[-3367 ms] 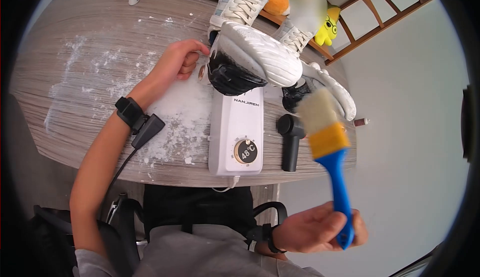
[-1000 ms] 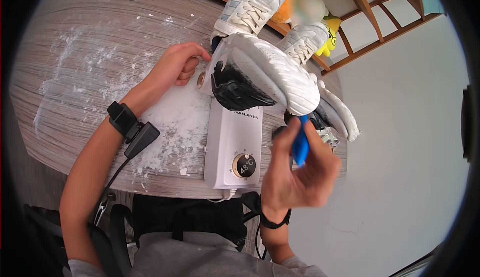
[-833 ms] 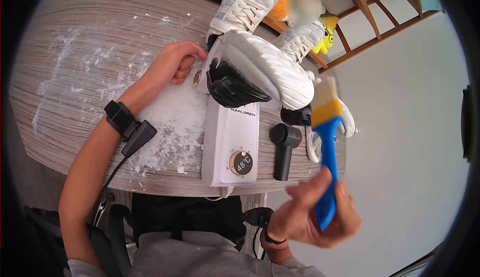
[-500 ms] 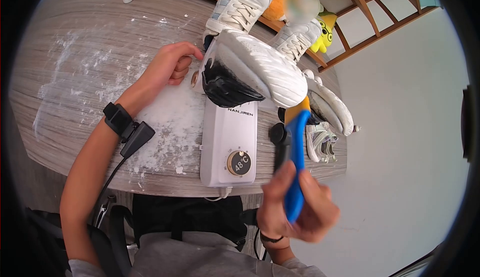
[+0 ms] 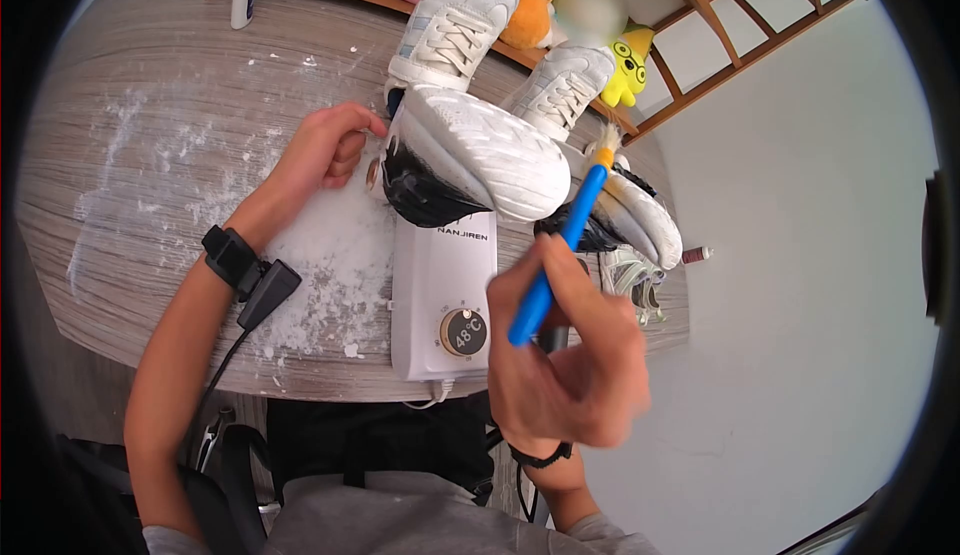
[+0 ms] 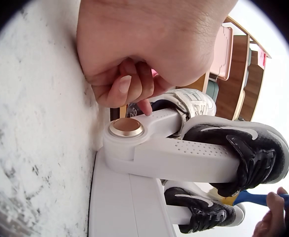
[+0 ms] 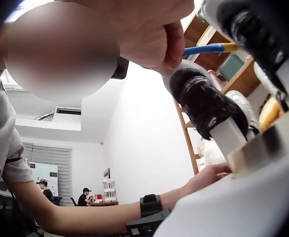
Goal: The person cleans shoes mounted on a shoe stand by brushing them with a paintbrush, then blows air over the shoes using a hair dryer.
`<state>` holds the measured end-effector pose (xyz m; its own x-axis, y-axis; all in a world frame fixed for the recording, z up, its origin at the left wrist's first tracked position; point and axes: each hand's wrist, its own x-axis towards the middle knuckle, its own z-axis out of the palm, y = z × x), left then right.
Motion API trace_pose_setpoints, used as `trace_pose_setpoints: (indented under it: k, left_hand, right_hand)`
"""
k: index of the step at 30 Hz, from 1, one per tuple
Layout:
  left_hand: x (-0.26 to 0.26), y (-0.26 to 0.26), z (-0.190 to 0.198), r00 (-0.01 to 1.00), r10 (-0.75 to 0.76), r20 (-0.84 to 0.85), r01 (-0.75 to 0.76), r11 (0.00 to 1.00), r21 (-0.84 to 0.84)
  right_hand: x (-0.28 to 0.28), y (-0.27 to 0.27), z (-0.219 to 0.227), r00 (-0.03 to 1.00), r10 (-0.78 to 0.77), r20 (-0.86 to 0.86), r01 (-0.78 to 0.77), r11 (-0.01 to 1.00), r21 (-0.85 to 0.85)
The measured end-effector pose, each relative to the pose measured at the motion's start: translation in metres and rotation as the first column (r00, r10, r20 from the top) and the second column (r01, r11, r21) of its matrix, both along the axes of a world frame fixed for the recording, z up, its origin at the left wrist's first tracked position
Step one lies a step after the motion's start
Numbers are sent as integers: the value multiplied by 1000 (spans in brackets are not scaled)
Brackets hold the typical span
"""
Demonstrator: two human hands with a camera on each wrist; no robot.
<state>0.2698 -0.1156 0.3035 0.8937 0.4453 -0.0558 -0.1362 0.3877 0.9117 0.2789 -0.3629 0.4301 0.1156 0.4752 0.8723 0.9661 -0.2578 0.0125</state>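
Near the table's [image 5: 120, 255] front edge, I'm gripping the brush [image 5: 560, 250] in my right hand [image 5: 565, 375], dusting the shoe sole [image 5: 485, 150]; powder is still lying around, while my left hand [image 5: 320, 150], loosely curled, is resting on the dryer [image 5: 445, 285].

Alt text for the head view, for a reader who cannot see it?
A right hand holds a blue-handled brush against a white shoe mounted sole-up on a white shoe dryer. The left hand rests beside the dryer on a powder-dusted table.
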Motion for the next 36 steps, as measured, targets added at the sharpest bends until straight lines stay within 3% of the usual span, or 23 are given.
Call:
trace_pose_setpoints:
  k: [3,5,6,8,9,15,17,19,21,23,25,27,28,30,31,33,35,36]
  left_hand:
    - [-1,0,2,1000,-5,2,5,999,-33]
    - [-1,-1,2,1000,1,8,-1,999,-37]
    - [-1,-1,2,1000,4,9,-4,999,-39]
    - [0,-1,0,1000,11,15,-11,999,-33]
    - [0,-1,0,1000,13,12,-13,999,-36]
    - [-2,-5,3,1000,-3,-1,3,1000,-11]
    - [-1,-7,5,997,64,-30,-65,998,-26]
    - [2,-7,2,998,61,-19,-62,998,-25]
    - [0,-9,4,994,107,-12,-108,993,-41]
    - [-2,-8,6,995,95,-37,-96,994,-46]
    - [-2,-11,9,996,82,-37,-84,994,-64]
    - [-4,-16,15,984,134,-120,-142,988,-63]
    - [-7,-18,19,959,200,-200,-217,974,-64]
    - [-9,-26,23,958,237,-159,-238,971,15]
    - [-11,-31,25,954,279,-111,-274,960,62]
    - [-19,-30,16,949,264,-170,-257,964,65]
    - [-26,-6,-25,984,179,-11,-179,984,-7]
    - [-25,0,-25,985,169,-26,-168,986,19]
  right_hand:
    - [-22,-22,17,998,-46,44,49,996,-74]
    - [-35,-37,27,999,52,-9,-53,971,-233]
    - [-43,-43,25,998,55,-9,-56,971,-234]
    - [-59,-52,17,983,109,-150,-110,994,2]
    - [-61,-58,13,982,111,-154,-112,994,0]
    - [-38,-90,-20,984,178,-13,-172,966,193]
    - [-27,-79,-8,950,174,-260,-202,976,-82]
    - [-11,-69,-15,985,43,-170,-63,992,-113]
    - [1,-73,-20,989,20,-146,-30,998,-64]
    - [0,-83,-22,999,45,-9,-44,998,47]
    - [-13,-101,-29,992,83,-94,-57,968,244]
    - [-29,-112,-21,988,-131,-77,145,964,224]
    - [-27,-114,-24,986,-144,-88,162,956,247]
    - [-21,-120,-31,999,-44,3,38,881,471]
    - [-22,-120,-31,998,-58,-9,55,867,496]
    - [-24,-124,-29,990,61,128,-138,626,767]
    - [-13,-132,-20,949,208,237,-315,620,719]
    - [-18,-138,-24,960,238,145,-267,631,728]
